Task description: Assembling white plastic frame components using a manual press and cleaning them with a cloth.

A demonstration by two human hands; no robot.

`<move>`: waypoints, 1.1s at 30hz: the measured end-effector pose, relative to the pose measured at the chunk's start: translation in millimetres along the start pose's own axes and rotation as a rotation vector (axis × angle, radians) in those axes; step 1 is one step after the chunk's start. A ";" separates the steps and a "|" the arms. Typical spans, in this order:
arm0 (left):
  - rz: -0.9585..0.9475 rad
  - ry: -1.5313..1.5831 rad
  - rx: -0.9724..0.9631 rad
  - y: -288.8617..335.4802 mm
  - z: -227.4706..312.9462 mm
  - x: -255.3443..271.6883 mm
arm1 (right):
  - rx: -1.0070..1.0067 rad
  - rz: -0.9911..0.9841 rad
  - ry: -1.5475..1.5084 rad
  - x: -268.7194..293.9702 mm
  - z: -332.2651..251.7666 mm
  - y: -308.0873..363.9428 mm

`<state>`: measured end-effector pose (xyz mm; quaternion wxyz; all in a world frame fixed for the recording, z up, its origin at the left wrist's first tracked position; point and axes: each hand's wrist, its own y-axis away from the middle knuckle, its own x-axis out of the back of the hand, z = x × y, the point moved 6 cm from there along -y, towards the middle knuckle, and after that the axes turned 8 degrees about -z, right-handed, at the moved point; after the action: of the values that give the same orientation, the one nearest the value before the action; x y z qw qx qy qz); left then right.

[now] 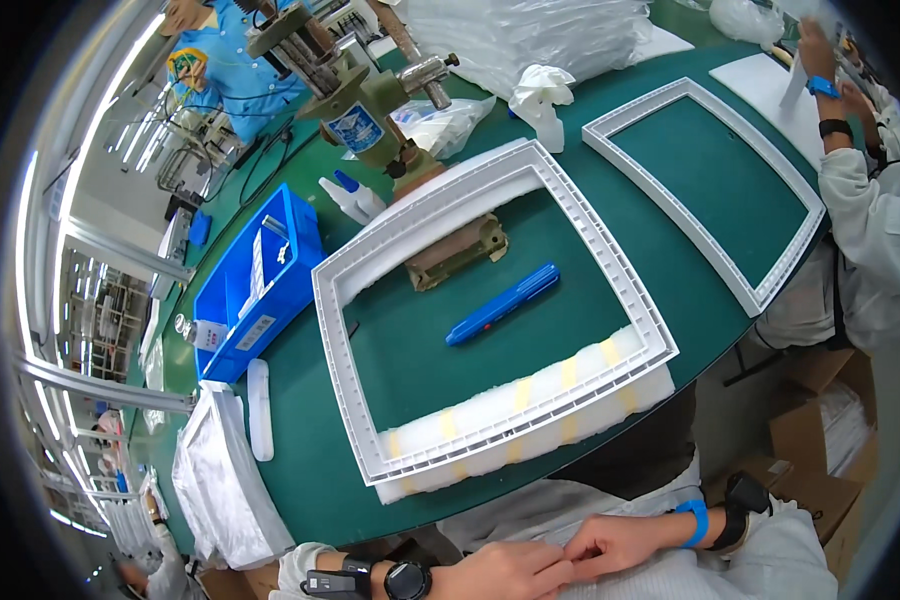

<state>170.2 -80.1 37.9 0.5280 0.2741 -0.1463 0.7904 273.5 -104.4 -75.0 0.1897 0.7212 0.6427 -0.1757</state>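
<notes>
At the table's front edge, my left hand (515, 570) and my right hand (615, 546) meet with fingers bent and touching. Anything between the fingertips is hidden. Just beyond them lies a white rectangular plastic frame (610, 255) with a ribbed rim. Its near side sits on a white foam strip (482, 412) banded with yellowish tape, and more white padding shows under its far side. Inside the frame's opening, a blue marker (503, 305) rests on the green tabletop. Neither hand touches the frame.
A green bench press (365, 125) stands behind the frame, its base (458, 252) reaching into the opening. Left are a blue bin (288, 312), white bottles (350, 203) and a white plastic bag (225, 480). A second white frame (675, 222) lies right, near a co-worker's hands (820, 55). Cardboard boxes (815, 500) stand lower right.
</notes>
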 end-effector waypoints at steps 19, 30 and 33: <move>0.005 -0.168 -0.068 -4.7 2.5 4.1 | 0.063 0.047 -0.143 1.7 2.5 5.2; -0.075 -0.217 -0.174 -1.2 15.1 -1.0 | 0.041 0.055 0.080 -6.8 -8.8 4.4; -0.079 -0.282 -0.212 2.4 16.8 -8.0 | 0.053 0.033 0.043 -8.9 -12.3 3.7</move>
<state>174.9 -95.8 46.8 0.5590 0.3303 -0.2906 0.7029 276.3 -106.3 -59.7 0.1597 0.7399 0.6299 -0.1739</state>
